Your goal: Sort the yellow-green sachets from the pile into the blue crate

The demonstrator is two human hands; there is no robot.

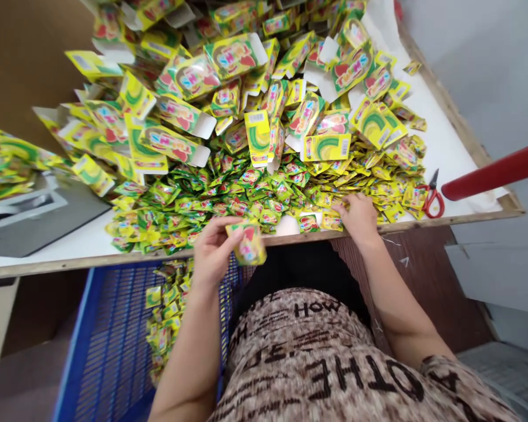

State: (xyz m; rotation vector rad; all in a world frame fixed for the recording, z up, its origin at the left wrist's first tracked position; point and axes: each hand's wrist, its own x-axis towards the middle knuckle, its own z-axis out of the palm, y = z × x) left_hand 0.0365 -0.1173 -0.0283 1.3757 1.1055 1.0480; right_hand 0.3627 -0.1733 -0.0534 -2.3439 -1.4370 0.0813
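My left hand (213, 249) pinches a yellow and green packet (250, 243) between thumb and fingers, just over the table's front edge. The packet is slightly blurred. At the right, my right hand (356, 217) rests palm down on the front of a heap of small yellow packets (378, 181), its fingertips touching them; what they grip, if anything, is hidden. Between the hands, a few packets (308, 223) lie flat on the white tabletop. Green packets (229, 176) fill the middle of the heap. Behind them rises a big pile of open-ended small yellow boxes (257, 138).
Red-handled scissors (433, 202) lie on the table (453, 158) at the right, near a red pole (497, 170). A blue basket (101, 328) holding packets stands below the left edge. A grey metal device (66, 217) is at the left.
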